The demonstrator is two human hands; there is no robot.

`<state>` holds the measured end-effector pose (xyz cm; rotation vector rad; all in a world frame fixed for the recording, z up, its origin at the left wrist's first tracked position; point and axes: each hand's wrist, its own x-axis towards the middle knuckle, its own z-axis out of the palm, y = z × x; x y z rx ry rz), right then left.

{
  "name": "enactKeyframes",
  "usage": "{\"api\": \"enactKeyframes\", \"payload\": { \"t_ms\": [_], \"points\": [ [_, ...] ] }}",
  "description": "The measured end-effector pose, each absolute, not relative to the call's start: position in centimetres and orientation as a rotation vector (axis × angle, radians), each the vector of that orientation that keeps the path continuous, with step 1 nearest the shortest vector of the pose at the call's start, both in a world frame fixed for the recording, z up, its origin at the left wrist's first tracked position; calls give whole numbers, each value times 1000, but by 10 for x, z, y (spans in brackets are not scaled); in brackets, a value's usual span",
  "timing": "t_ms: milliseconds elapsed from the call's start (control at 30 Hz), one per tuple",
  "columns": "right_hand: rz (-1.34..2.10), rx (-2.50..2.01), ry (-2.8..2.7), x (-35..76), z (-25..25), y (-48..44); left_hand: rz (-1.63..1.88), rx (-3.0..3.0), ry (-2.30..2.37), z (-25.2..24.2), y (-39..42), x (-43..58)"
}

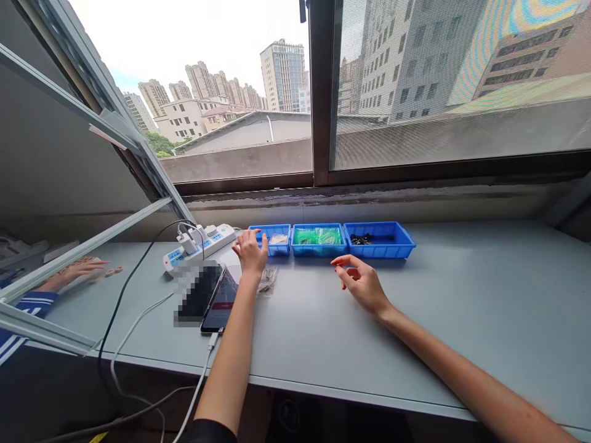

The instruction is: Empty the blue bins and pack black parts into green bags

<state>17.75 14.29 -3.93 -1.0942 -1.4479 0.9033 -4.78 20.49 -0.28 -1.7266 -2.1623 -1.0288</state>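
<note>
My left hand point(250, 251) hovers at the front of the left blue bin point(281, 251), its thumb and fingers apart and nothing visible in them. That bin has small pale pieces in it. Just right of my left wrist, a clear plastic bag point(268, 282) with small parts lies on the table. My right hand point(362, 284) is above the table in front of the right blue bin point(383, 251), which contains small black parts point(361, 239). Its thumb and index finger are pinched around a tiny dark spot, too small to name. Between these bins, the middle blue bin point(319, 250) holds green-looking bags point(318, 236).
A white power strip point(221, 237) with plugs stands at the back left. A phone point(219, 307) with a white cable point(213, 340) lies beside my left forearm, near a blurred-out dark object point(196, 292). Behind a metal-framed panel at left, another person's hand point(78, 271) shows. A window backs the table point(462, 307).
</note>
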Motion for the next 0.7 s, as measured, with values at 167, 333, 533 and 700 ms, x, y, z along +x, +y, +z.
{"api": "enactKeyframes", "payload": {
  "t_ms": [167,333,533,700],
  "points": [
    [868,-1082,-1498,176,-38,141,-826,-1828,-2282,26,180,-36],
    [832,-1094,-1526,175,-37,142,-143,-2024,-2684,34,167,-41],
    [812,-1113,-1550,176,-38,143,-77,-2177,-2723,21,174,-51],
    [788,-1147,-1581,177,-42,146,-459,-2626,-2478,1,178,-36]
  ]
}}
